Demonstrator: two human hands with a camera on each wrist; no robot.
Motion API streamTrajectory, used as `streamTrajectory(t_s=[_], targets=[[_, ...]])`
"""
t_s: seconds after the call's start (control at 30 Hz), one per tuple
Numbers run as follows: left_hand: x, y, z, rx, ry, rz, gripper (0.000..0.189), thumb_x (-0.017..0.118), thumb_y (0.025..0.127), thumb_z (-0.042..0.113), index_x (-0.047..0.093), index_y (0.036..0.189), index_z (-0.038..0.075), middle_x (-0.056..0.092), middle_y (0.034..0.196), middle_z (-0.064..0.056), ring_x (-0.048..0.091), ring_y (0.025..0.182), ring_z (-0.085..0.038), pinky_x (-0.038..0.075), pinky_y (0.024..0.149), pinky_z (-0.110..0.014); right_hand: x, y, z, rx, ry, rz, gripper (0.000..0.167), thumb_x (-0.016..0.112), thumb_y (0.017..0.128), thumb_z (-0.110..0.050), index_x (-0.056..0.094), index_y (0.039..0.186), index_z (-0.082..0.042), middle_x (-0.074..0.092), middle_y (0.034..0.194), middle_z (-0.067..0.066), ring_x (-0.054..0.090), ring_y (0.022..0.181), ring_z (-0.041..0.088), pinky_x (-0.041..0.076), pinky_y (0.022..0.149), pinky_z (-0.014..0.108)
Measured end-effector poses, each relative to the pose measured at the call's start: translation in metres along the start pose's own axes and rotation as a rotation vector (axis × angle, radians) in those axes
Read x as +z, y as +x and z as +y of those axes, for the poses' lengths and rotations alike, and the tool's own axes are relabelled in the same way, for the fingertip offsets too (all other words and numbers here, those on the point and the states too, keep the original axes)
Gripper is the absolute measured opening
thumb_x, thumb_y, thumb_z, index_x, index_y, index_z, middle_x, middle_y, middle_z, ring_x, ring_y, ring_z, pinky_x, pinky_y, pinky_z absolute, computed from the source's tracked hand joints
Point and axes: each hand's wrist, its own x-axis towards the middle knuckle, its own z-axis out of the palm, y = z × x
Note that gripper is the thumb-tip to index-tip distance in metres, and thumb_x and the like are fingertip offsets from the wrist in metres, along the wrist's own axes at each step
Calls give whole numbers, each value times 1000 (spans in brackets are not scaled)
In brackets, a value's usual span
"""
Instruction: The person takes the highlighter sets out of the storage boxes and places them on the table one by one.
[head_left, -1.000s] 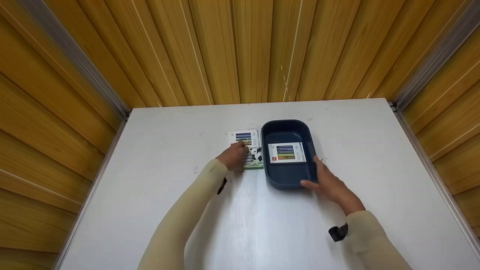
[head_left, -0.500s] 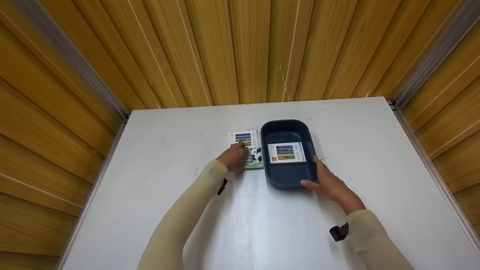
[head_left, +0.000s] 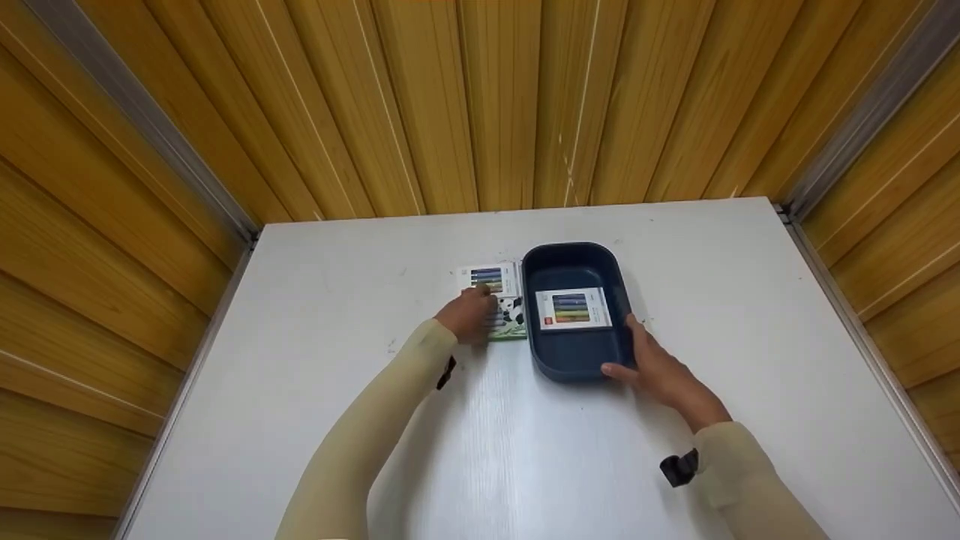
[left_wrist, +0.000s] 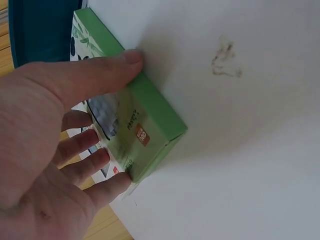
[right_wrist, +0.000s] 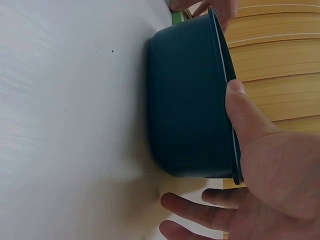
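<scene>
A flat green-and-white box with a panda picture (head_left: 511, 318) lies on the table, left of a dark blue rectangular tub (head_left: 574, 355). My left hand (head_left: 468, 312) grips this box; its thumb (left_wrist: 131, 57) presses the green side while the other fingers bend over the top face. Beyond it lies a white pack with coloured stripes (head_left: 507, 279), partly covered by the hand. My right hand (head_left: 664, 369) is at the tub's near right corner. Its thumb (right_wrist: 235, 87) rests on the rim, and its fingers stretch along the outer wall. Inside the tub is a similar white striped pack (head_left: 604, 307).
The white table (head_left: 337, 300) has small dark marks on its surface. Wood-patterned panels (head_left: 420, 105) stand behind it and at both sides, with grey metal rails at the corners. A black strap piece (head_left: 679, 468) sits at the right wrist.
The view shifts very slightly. Both hands, the tub and the packs keep the same places.
</scene>
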Motion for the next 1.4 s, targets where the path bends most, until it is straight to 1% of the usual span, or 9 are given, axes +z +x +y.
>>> streamTrajectory(t_s=[0.13, 0.2, 0.3, 0.4, 0.57, 0.9, 1.07, 1.27, 1.4], targets=[[-3, -1, 1, -2, 15, -2, 60, 80, 77, 17, 55, 130, 2, 48, 139, -17, 54, 121, -30, 52, 95, -40, 0, 0, -1, -4, 3, -4, 109, 60, 88, -56, -12, 154, -7, 0, 160, 25, 8, 146, 48, 17, 113, 65], [-5, -1, 3, 0, 22, 7, 67, 80, 79, 22, 50, 136, 3, 46, 141, -18, 52, 125, -31, 49, 100, -41, 0, 1, -1, 0, 6, -7, 109, 60, 88, -56, -12, 153, -7, -1, 160, 26, 8, 146, 48, 16, 114, 65], [-9, 0, 5, -3, 26, 30, 64, 70, 87, 25, 46, 142, 3, 45, 144, -17, 49, 130, -31, 45, 106, -41, -1, 1, -2, 7, 2, -13, 110, 60, 88, -57, -13, 153, -8, -2, 160, 26, 7, 146, 48, 17, 114, 65], [-12, 2, 7, -16, 7, 36, 59, 65, 90, 22, 44, 143, 5, 44, 146, -16, 47, 133, -29, 42, 108, -40, -1, 1, -2, 15, -2, -20, 110, 60, 88, -58, -14, 153, -9, -2, 160, 26, 7, 146, 48, 17, 113, 65], [-18, 5, 10, 14, 0, 75, 57, 63, 92, 22, 44, 143, 5, 44, 147, -15, 44, 136, -28, 39, 111, -39, -2, 1, -2, 16, 0, -20, 111, 60, 87, -58, -14, 153, -9, -3, 160, 26, 7, 146, 48, 16, 113, 66], [-25, 6, 22, 71, -27, 194, 51, 62, 94, 27, 48, 139, 8, 54, 135, -8, 55, 124, -21, 44, 106, -36, 0, 1, -1, 14, 6, -16, 111, 61, 87, -57, -14, 153, -9, -2, 160, 25, 7, 146, 48, 16, 113, 66], [-27, 9, 33, 94, -44, 195, 51, 60, 95, 30, 47, 140, 10, 53, 136, -7, 55, 123, -20, 46, 105, -37, 0, 0, 0, -1, -3, 0, 109, 61, 88, -55, -12, 153, -7, 1, 160, 27, 10, 146, 48, 18, 113, 66], [-26, 14, 46, 100, -56, 140, 55, 58, 96, 35, 43, 144, 12, 48, 143, -7, 52, 129, -20, 43, 108, -36, 1, -1, -1, 16, 13, 1, 110, 62, 87, -56, -12, 154, -8, -1, 160, 26, 8, 146, 49, 17, 113, 66], [-24, 19, 53, 111, -41, 127, 56, 59, 95, 37, 43, 144, 13, 47, 144, -6, 50, 131, -19, 41, 110, -35, 1, 0, -2, 20, 13, 4, 110, 61, 87, -56, -12, 154, -9, -1, 161, 25, 8, 146, 48, 17, 113, 66]])
